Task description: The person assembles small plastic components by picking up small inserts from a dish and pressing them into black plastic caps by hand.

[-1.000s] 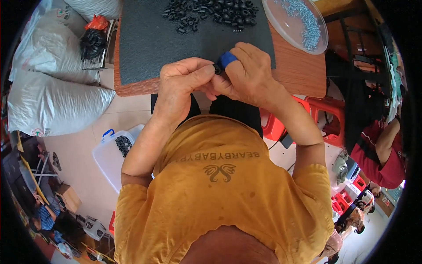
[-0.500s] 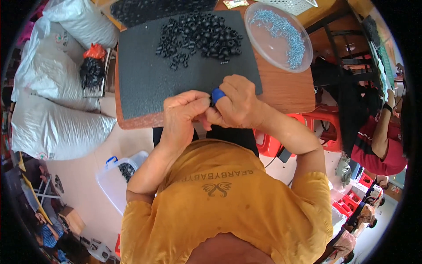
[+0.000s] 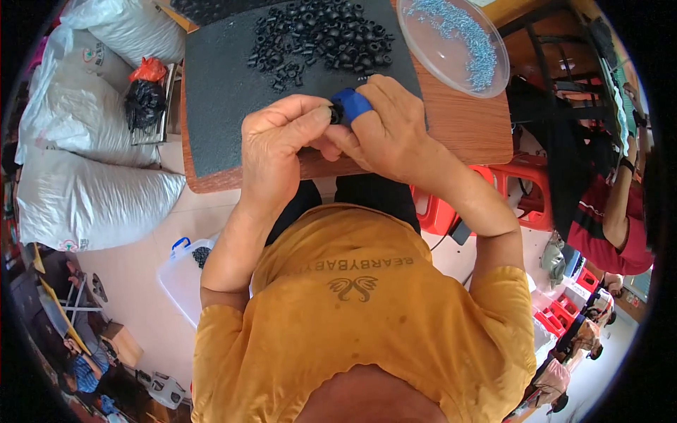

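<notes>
Over the near edge of the table, both my hands are brought together. Between the thumb and fingers of my left hand (image 3: pixel 276 141) is a small black plastic piece (image 3: pixel 336 113). My right hand (image 3: pixel 395 123) is wrapped round a blue rounded object (image 3: pixel 355 104), whose kind I cannot make out, and it meets the black piece. Beyond the hands, a pile of similar small black pieces (image 3: pixel 331 39) lies on a dark grey mat (image 3: pixel 218 99). To the right, a shallow clear round tray (image 3: pixel 441 55) holds many tiny light-blue bits.
The mat covers much of a wooden table (image 3: pixel 469 134). Large white sacks (image 3: pixel 99 201) stand on the left, with a black-and-red bag (image 3: pixel 146 106) beside them. A clear bin (image 3: pixel 180 278) sits on the floor. Red stools (image 3: pixel 525 187) and another person (image 3: pixel 606 218) are on the right.
Both hands have moved up, away from my body, still together. More of the blue object and the black piece shows now. The whole view has shifted slightly.
</notes>
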`<action>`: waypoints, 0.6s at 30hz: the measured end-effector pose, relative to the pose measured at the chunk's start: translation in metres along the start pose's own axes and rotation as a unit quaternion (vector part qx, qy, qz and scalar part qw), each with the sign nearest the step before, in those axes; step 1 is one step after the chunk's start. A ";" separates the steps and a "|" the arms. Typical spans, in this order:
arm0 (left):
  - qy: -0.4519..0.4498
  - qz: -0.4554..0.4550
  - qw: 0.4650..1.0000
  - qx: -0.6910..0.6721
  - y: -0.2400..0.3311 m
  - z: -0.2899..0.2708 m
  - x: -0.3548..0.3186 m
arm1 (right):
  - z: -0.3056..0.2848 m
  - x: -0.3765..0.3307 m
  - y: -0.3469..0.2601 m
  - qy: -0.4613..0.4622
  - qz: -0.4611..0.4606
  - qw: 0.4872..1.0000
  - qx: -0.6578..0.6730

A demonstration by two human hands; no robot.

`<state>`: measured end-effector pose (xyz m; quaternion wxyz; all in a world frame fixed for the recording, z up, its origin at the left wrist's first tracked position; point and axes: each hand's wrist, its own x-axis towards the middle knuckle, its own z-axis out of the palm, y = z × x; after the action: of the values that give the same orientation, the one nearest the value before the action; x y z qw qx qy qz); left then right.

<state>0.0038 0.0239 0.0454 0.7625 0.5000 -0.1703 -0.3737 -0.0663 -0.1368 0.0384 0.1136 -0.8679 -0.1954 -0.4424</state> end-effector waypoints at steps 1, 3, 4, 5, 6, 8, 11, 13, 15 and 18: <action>-0.007 -0.004 1.000 -0.012 0.000 -0.001 -0.001 | -0.001 0.000 0.000 -0.007 -0.006 1.000 0.001; -0.007 -0.026 0.999 -0.023 0.000 -0.003 -0.001 | -0.002 -0.001 0.001 -0.025 -0.008 1.000 0.013; -0.009 -0.044 0.999 -0.022 0.001 -0.005 -0.001 | -0.002 -0.002 0.001 -0.034 -0.009 0.999 0.017; -0.011 -0.062 0.998 -0.022 0.002 -0.007 -0.001 | -0.002 -0.003 0.000 -0.038 -0.010 0.999 0.018; -0.015 -0.079 0.997 -0.020 0.004 -0.009 0.000 | -0.002 -0.004 0.001 -0.040 -0.012 0.999 0.018; -0.029 -0.088 0.996 -0.019 0.007 -0.011 0.001 | -0.001 -0.005 0.001 -0.040 -0.018 0.999 0.018; -0.018 -0.100 0.995 -0.015 0.008 -0.010 0.001 | -0.001 -0.005 0.003 -0.046 -0.036 0.998 0.011; -0.003 -0.106 0.994 -0.016 0.007 -0.008 -0.001 | -0.002 -0.006 0.003 -0.066 -0.045 0.997 0.002; 0.011 -0.109 0.994 -0.024 0.005 -0.006 -0.003 | 0.002 -0.007 0.004 -0.039 -0.062 0.997 0.004; 0.028 -0.125 0.990 -0.057 0.001 -0.003 -0.008 | 0.002 -0.010 0.004 -0.037 -0.075 0.996 0.010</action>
<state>0.0005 0.0314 0.0456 0.7416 0.4831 -0.0639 -0.4610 -0.0688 -0.1419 0.0288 0.0814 -0.8654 -0.2684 -0.4153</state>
